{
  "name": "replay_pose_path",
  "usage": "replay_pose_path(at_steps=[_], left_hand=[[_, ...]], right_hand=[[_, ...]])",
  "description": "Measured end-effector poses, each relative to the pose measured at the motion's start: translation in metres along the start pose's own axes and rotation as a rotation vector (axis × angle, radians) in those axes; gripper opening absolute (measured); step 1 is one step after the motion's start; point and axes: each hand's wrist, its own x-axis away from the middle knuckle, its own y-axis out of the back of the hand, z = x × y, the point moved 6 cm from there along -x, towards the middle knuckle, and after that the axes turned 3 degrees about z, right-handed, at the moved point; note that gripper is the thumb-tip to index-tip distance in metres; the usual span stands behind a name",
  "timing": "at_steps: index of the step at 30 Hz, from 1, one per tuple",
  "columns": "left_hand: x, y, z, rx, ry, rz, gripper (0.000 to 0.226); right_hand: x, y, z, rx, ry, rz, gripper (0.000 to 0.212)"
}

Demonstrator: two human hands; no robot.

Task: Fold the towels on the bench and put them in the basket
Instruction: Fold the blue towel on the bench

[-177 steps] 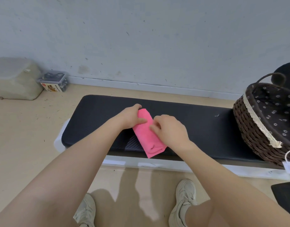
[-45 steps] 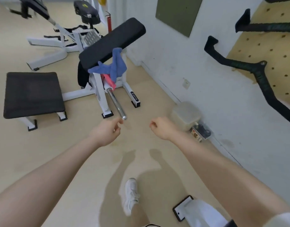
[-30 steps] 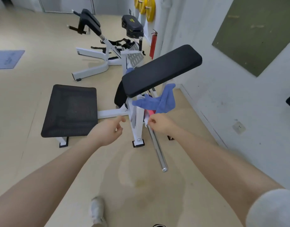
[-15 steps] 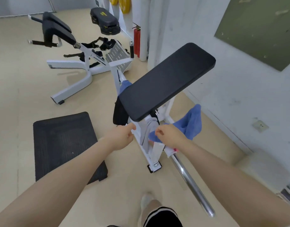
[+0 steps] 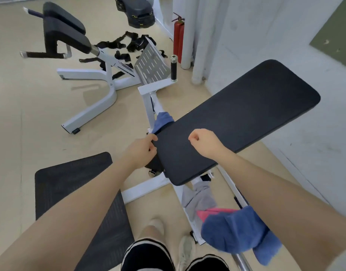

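A slanted black bench pad point(image 5: 246, 118) on a white frame fills the middle. One blue towel point(image 5: 162, 120) hangs behind the pad's left edge. My left hand point(image 5: 140, 151) is at that edge, and its thumb and forefinger pinch this towel's lower corner. My right hand point(image 5: 205, 143) hovers over the pad with its fingers curled and nothing in it. Below the pad a grey towel point(image 5: 197, 198), a pink towel point(image 5: 209, 213) and a second blue towel point(image 5: 238, 229) hang on the frame's steel bar. The basket is out of view.
A black floor mat point(image 5: 70, 184) lies at the lower left. Another white-framed machine point(image 5: 94, 75) with black pads and loose black straps stands behind. A red fire extinguisher point(image 5: 178, 36) stands by the white wall point(image 5: 285, 36) on the right. My shoes and shorts show at the bottom.
I have stepped up to the slanted bench. My left hand has reached the blue towel at the pad's left edge, and my right hand has risen from the bar to above the pad.
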Motion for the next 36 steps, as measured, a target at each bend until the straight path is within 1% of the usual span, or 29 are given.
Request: replay_pose_path(at_steps=[2,6,10,12,15,17,21,23,26,30,32,34,36], left_hand=[[-0.048,0.008,0.016,0.038,0.023,0.011,0.035],[-0.166,0.014,0.050,0.084,0.035,0.021,0.033],[-0.285,0.000,0.087,0.144,0.101,0.085,0.033],[-0.334,-0.017,0.105,0.158,0.115,0.129,0.034],[-0.397,-0.052,0.134,0.166,0.125,0.155,0.038],[-0.426,-0.076,0.148,0.093,0.112,0.169,0.041],[-0.464,-0.107,0.166,-0.266,0.060,0.120,0.049],[-0.478,-0.118,0.174,-0.307,0.079,0.113,0.049],[-0.491,-0.128,0.178,-0.269,0.091,0.134,0.036],[-0.487,-0.123,0.177,-0.370,-0.004,0.173,0.027],[-0.478,-0.116,0.184,-0.288,0.033,0.223,0.025],[-0.470,-0.107,0.187,-0.099,0.082,0.234,0.024],[-0.466,-0.105,0.182,0.104,0.099,0.264,0.033]], right_hand=[[-0.043,-0.004,0.007,0.033,-0.003,0.016,0.026],[-0.139,-0.006,0.009,0.200,-0.010,0.025,0.029],[-0.248,-0.021,-0.014,0.069,-0.161,0.036,0.023],[-0.295,-0.037,-0.024,-0.002,-0.227,0.066,0.024],[-0.348,-0.067,-0.039,-0.051,-0.264,0.111,0.028],[-0.369,-0.084,-0.050,-0.063,-0.273,0.113,0.028],[-0.391,-0.112,-0.076,-0.085,-0.293,0.116,0.030],[-0.395,-0.121,-0.087,-0.084,-0.307,0.118,0.031],[-0.398,-0.130,-0.096,-0.089,-0.318,0.110,0.029],[-0.397,-0.127,-0.090,-0.126,-0.347,0.102,0.032],[-0.393,-0.118,-0.081,-0.136,-0.359,0.108,0.033],[-0.390,-0.107,-0.070,-0.134,-0.361,0.122,0.033],[-0.392,-0.099,-0.061,-0.125,-0.349,0.124,0.033]])
